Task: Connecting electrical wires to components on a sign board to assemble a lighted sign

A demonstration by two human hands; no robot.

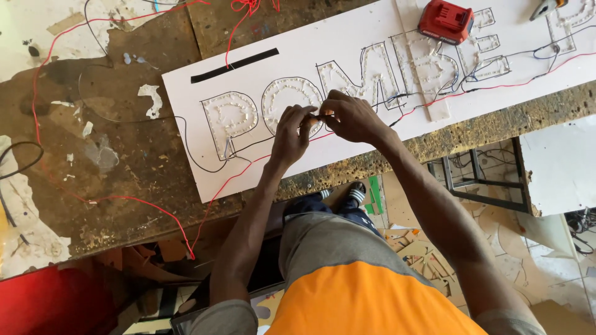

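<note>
A worn, paint-splashed wooden workbench (136, 167) fills the upper part of the view, its brown top scarred and flecked with white patches, and below its front edge the floor is littered with cardboard offcuts (422, 248) and a dark metal frame (484, 174). On the bench lies a long white sign board (372, 142) with large outlined letters filled with rows of small clear bulbs. Thin red wire (136, 201) loops across the bench and trails off its front edge, while thin black wire (198, 158) curves from the board's left end around the letter outlines. A black strip of tape (234, 65) lies on the board above the first letter, a red battery pack (446, 20) sits on top of a letter farther along, and a white flat strip (428, 68) lies across the board beneath it. Over the second letter, the left hand (290, 133) and right hand (354, 118) meet fingertip to fingertip, both pinching a small wire end (318, 116) between thumb and fingers just above the board.
</note>
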